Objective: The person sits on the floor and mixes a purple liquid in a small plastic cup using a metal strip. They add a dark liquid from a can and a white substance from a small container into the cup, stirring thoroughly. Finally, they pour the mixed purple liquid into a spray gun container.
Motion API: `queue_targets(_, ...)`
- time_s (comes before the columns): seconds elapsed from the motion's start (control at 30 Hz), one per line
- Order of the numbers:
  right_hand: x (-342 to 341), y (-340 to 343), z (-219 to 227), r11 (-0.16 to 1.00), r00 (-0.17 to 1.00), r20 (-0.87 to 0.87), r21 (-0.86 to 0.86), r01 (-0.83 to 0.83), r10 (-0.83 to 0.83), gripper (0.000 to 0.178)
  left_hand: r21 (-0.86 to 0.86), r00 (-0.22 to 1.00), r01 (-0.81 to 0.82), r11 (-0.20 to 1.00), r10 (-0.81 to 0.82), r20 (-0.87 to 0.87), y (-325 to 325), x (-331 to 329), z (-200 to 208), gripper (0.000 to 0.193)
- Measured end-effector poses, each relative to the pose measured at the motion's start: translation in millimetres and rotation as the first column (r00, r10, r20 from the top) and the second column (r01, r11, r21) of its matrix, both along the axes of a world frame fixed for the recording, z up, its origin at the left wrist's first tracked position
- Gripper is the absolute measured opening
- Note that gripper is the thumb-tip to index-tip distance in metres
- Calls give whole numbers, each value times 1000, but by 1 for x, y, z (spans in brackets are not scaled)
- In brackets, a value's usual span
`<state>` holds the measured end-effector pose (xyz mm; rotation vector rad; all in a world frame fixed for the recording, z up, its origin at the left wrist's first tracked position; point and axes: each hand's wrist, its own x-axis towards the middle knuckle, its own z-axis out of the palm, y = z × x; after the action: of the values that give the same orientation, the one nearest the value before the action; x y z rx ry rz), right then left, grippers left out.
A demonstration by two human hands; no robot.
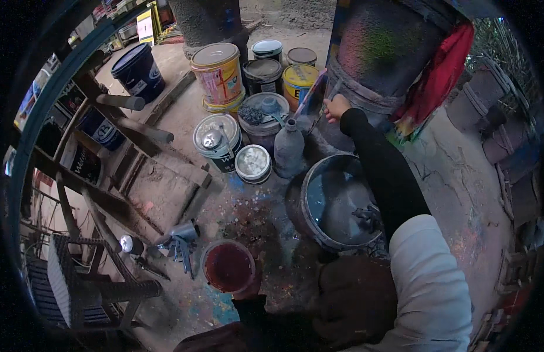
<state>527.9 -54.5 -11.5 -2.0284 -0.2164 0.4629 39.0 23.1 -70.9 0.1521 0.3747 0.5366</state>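
Observation:
My left hand grips a clear round tub of dark red liquid, low in the middle. Only part of that hand shows from behind the tub. My right arm stretches forward, and my right hand is closed with its fingers pinched beside a large, paint-stained drum. What the fingers hold, if anything, is too small to make out. Just left of it, a pink-and-white stick slants up behind a dusty grey bottle. Beneath my right forearm stands a wide basin of greyish liquid.
Several paint cans and buckets cluster ahead, including a yellow-and-white bucket and a small lidded white can. A spray gun lies left of the tub. A wooden frame and woven chair stand left. Red cloth hangs right.

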Motion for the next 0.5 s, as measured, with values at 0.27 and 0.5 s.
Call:
queue_targets(0.27, 52, 28, -77, 995, 994, -94, -93, 42, -51, 31, -7, 997, -3, 1000, 3, -80, 12, 23, -12, 37)
queue_targets(0.5, 51, 22, -90, 992, 967, -234, -99, 75, -97, 31, 18, 994, 9, 1000, -7, -105, 12, 30, -15, 38)
